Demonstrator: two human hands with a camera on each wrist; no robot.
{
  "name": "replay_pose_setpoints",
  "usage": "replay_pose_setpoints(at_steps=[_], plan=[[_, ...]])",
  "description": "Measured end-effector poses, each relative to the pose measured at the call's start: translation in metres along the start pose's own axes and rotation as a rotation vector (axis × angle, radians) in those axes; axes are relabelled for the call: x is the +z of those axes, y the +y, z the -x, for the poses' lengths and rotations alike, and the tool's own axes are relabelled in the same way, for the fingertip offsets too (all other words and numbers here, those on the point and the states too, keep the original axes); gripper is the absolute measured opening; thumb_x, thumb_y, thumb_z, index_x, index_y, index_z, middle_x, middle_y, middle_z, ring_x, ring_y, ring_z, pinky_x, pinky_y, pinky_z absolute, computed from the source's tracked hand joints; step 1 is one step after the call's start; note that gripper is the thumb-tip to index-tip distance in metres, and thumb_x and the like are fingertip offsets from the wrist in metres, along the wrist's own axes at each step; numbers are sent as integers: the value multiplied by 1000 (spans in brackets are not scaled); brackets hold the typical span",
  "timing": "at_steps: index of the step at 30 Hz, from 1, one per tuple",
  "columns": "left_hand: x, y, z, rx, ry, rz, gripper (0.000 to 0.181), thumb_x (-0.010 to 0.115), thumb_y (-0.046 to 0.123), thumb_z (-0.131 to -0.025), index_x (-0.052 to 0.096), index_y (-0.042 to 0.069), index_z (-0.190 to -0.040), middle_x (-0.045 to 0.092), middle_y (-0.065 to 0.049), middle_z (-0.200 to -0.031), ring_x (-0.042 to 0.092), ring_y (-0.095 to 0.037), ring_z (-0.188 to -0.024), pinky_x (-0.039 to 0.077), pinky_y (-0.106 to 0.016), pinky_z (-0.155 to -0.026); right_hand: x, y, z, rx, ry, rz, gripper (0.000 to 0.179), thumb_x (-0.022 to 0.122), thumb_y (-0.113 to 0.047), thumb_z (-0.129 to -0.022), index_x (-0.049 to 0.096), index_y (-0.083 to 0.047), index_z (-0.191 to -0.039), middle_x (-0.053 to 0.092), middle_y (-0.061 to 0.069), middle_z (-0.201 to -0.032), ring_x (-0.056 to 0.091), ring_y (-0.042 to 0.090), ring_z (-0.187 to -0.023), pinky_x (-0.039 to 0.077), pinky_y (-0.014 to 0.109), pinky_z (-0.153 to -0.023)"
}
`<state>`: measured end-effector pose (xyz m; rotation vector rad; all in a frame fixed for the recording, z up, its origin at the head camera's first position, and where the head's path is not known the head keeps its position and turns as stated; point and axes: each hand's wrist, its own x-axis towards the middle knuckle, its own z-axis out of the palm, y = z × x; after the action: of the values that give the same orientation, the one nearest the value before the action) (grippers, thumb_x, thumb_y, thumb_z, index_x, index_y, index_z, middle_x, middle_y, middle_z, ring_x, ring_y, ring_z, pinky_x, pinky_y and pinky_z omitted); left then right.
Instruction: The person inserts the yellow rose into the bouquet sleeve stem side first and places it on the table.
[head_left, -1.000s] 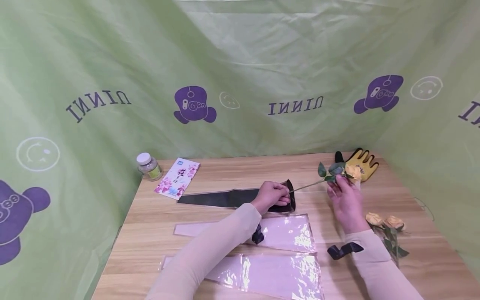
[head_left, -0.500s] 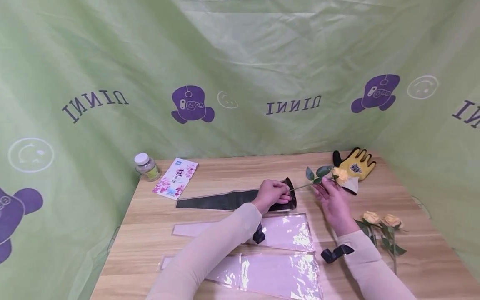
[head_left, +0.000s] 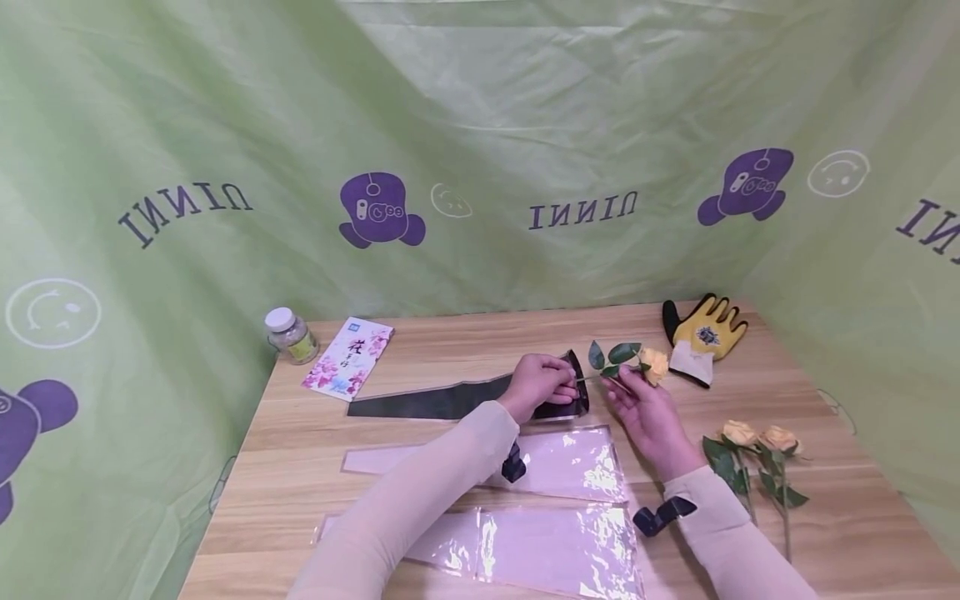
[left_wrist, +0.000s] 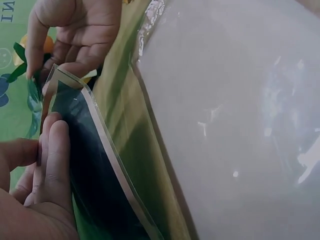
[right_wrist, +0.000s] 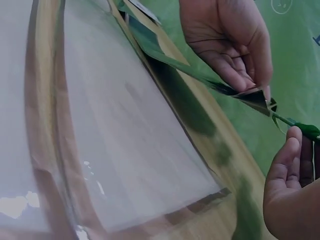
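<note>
A black flower sleeve (head_left: 427, 402) with a clear border lies lengthwise across the table, its wide mouth to the right. My left hand (head_left: 542, 387) pinches the mouth's edge between thumb and fingers, lifting it in the right wrist view. In my right hand (head_left: 651, 417) is an artificial yellow rose (head_left: 655, 365), gripped just below the bloom among its green leaves (head_left: 622, 352). The rose's stem points left into the sleeve's mouth; its lower end is hidden there. In the left wrist view, the sleeve's clear corner (left_wrist: 56, 72) stands between both hands.
Two pink sleeves (head_left: 555, 546) in clear film lie nearer the front. Two more yellow roses (head_left: 780, 439) rest at the right. Along the back are a yellow-and-black work glove (head_left: 708, 333), a floral-print packet (head_left: 349, 358) and a white-capped jar (head_left: 292, 335). A green printed curtain (head_left: 480, 125) surrounds the table.
My right hand has moved left with the rose, bringing bloom and leaves closer to the sleeve's mouth; less stem shows. The left hand keeps its pinch on the sleeve.
</note>
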<state>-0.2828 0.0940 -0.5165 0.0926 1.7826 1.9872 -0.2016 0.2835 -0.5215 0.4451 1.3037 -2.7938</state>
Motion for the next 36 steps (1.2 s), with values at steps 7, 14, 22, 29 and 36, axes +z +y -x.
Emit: replay_pose_setpoints(at_steps=[7,14,22,29,36], plan=[[1,5,2,-5,-12,-18,8,65,-3,-93,72,-1,-98,74,-15,-82,71,-19,-63,65,-32,-61,3,11,1,64,-9,68,18,69,-16,-99,66,-8,-116,72,7,-102,68,16,-93,57,28,-94],[0,5,3,2,-14,-22,7,65,-3,-93,71,-1,-98,73,-16,-81,70,-19,-62,65,-31,-60,3,17,2,76,-29,85,9,69,-14,-98,70,-8,-105,71,7,-92,67,16,-83,59,26,-81],[0,4,4,6,-26,-15,8,67,-1,-93,70,0,-101,73,-15,-83,71,-20,-64,65,-32,-61,-1,16,5,73,-75,72,13,64,-21,-103,69,-8,-105,70,6,-94,65,15,-85,59,25,-81],[0,9,5,28,-41,-8,9,66,-2,-93,70,0,-100,73,-15,-84,71,-20,-64,66,-33,-62,7,16,3,58,-56,88,10,66,-18,-101,69,-9,-102,70,6,-88,66,14,-80,60,24,-77],[-1,10,7,36,-55,-1,9,66,-2,-93,70,-1,-101,74,-15,-86,70,-19,-63,66,-33,-62,10,18,2,64,-73,137,19,64,-27,-102,66,-9,-104,67,4,-89,62,12,-78,58,21,-74]])
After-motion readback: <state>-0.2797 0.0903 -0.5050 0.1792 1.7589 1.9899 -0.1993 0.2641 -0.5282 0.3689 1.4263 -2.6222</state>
